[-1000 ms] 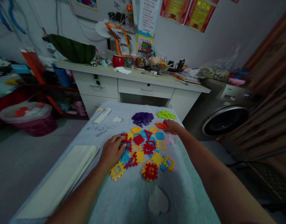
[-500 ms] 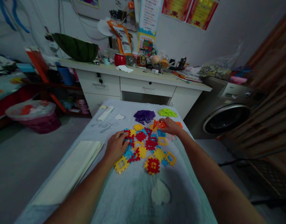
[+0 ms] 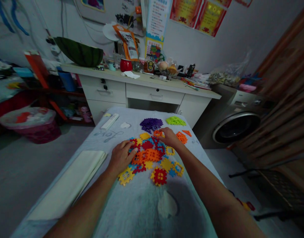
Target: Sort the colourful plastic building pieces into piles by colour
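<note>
Orange, red, yellow and blue plastic interlocking building pieces (image 3: 159, 176) lie mixed in a loose pile on a cloth-covered table (image 3: 132, 211). My left hand (image 3: 120, 155) rests at the pile's left edge, its fingers and thumb apart over red and blue pieces. At the back of the pile, my right hand (image 3: 169, 137) has its fingers and thumb around some orange pieces (image 3: 157, 133); its palm side is hidden. More orange pieces (image 3: 152, 155) lie on top of the mixed pile. To the right of that hand sits a smaller orange heap (image 3: 181, 137).
Purple pieces (image 3: 151, 124) and lime-green pieces (image 3: 176, 121) form separate heaps at the table's far end. Along the left side are a folded white cloth (image 3: 67, 181) and a long white box (image 3: 110, 122). Beyond stand a white desk (image 3: 156, 90) and a washing machine (image 3: 231, 115).
My right hand has shifted left from the orange heap toward the pile's back. Orange pieces now lie across the middle of the mixed pile. My left hand has stayed at the pile's left edge.
</note>
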Tool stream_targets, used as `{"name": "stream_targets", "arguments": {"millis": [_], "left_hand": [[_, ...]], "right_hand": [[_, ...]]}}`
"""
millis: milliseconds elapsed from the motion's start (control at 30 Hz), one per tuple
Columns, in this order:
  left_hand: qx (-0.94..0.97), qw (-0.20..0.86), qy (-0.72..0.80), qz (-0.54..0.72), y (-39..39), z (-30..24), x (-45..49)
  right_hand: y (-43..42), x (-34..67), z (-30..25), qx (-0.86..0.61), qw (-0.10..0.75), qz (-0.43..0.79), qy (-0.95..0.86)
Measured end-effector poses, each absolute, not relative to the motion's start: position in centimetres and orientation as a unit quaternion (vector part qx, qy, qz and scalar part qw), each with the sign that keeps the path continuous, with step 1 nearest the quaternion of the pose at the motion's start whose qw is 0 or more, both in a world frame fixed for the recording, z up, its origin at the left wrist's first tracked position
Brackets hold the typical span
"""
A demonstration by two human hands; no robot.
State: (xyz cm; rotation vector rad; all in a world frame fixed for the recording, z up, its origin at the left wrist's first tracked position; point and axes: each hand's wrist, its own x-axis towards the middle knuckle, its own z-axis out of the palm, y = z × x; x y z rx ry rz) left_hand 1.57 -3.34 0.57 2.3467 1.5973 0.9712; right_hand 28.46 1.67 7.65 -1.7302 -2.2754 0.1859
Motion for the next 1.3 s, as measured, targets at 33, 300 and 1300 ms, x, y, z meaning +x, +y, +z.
{"name": "stream_targets", "arguments": {"millis": [33, 300, 1300], "left_hand": [[0.782, 0.055, 0.532, 0.32, -3.5, 0.8, 1.7], [0.881, 0.021, 0.39, 0.267, -6.0, 3.0, 3.2], [0.879, 0.039, 0.425, 0.211, -6.8, 2.7, 4.9]], "right_hand": [[2.3, 28.4, 7.2, -0.626, 0.124, 0.047, -0.768], [4.6, 27.1, 4.3, -0.7, 0.086, 0.051, -0.707], [-0.6, 33.5, 4.7, -0.748, 0.184, 0.037, -0.636]]}}
